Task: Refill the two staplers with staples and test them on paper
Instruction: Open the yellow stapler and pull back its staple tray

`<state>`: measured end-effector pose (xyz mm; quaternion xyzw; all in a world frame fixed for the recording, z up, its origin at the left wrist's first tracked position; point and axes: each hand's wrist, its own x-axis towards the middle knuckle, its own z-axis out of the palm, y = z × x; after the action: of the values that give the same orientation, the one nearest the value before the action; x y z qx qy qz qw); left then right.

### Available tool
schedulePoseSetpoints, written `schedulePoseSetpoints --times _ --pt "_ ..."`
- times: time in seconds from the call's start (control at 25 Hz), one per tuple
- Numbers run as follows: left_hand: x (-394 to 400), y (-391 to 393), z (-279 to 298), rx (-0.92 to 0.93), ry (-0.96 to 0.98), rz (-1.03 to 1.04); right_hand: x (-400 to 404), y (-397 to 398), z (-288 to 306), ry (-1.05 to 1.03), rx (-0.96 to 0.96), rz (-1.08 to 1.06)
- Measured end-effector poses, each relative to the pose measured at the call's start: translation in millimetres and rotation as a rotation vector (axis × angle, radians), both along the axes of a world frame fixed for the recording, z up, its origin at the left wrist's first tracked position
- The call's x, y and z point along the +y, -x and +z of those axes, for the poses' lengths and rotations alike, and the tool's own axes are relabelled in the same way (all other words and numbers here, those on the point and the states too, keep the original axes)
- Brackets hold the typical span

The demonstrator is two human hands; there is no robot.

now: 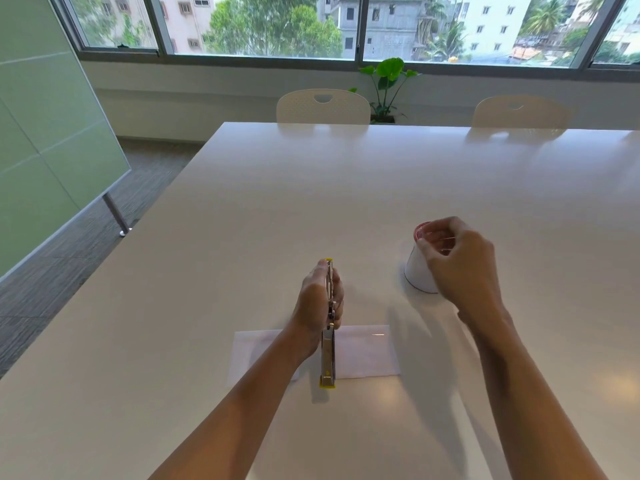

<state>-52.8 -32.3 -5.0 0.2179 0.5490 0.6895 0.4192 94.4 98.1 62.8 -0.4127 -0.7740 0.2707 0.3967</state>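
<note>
A metal stapler [328,355] with yellow ends is swung open into one long line. My left hand [318,299] grips its far half and holds it on edge above a white sheet of paper [367,351] on the table. To the right stands a white paper cup [417,271] with a red rim. My right hand [457,261] hovers over the cup's mouth with curled fingertips, pinching what looks like a thin silvery strip of staples [442,242]. Only one stapler is in view.
The long white table [346,188] reaches to two white chairs [323,106] on its far side. A potted plant [388,84] stands under the windows. A green glass board on a stand [52,150] leans at the left.
</note>
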Motion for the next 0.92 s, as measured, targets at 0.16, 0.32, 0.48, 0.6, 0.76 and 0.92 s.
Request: schedulePoseSetpoints --times 0.16,0.32,0.48,0.6,0.76,0.92 --pt "-0.3 -2.3 2.1 -0.008 -0.016 -0.015 26.3 -8.2 -8.9 -0.062 -0.048 -0.102" --pt "-0.4 -3.9 3.8 -0.020 -0.016 -0.023 36.3 -9.2 -13.4 -0.061 -0.075 -0.099" --pt "-1.9 -7.0 5.2 -0.038 -0.006 -0.031 35.0 -7.7 -14.0 -0.061 -0.068 -0.098" --pt "-2.6 -8.2 6.3 -0.044 -0.001 -0.021 21.8 -4.2 -14.1 -0.077 -0.005 -0.062" --pt "-2.7 -9.7 5.5 0.043 0.051 0.027 -0.7 5.7 -14.6 -0.058 0.053 0.066" --pt "-5.5 -8.7 7.7 0.132 0.120 0.104 -12.7 13.7 -19.9 -0.002 0.030 0.167"
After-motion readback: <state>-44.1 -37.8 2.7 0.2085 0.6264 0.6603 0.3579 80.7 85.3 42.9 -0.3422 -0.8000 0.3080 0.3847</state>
